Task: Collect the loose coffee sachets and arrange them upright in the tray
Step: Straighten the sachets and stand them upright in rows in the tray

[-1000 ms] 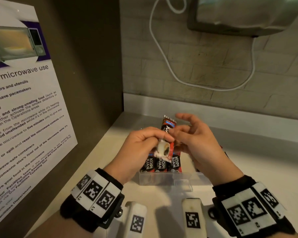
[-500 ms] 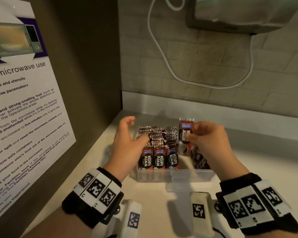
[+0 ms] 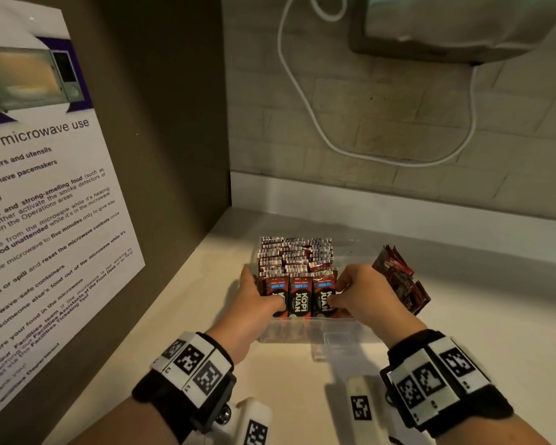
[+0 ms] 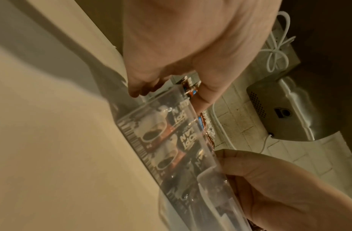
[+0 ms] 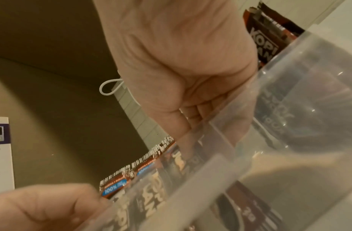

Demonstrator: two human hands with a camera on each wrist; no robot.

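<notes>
Both our hands at clear plastic tray (image 3: 315, 332) on pale counter (image 3: 463, 316). Left hand (image 3: 254, 303) at tray's left side, thumb on front row of upright Kopi Juan sachets (image 3: 299, 298); right hand (image 3: 363, 293) fingers curled at row's right end. Further upright rows (image 3: 296, 252) packed behind. Loose sachet pile (image 3: 402, 284) just right of tray. Microwave-use notice (image 3: 45, 203) on left wall; white cable (image 3: 305, 101) loops across tiles.
</notes>
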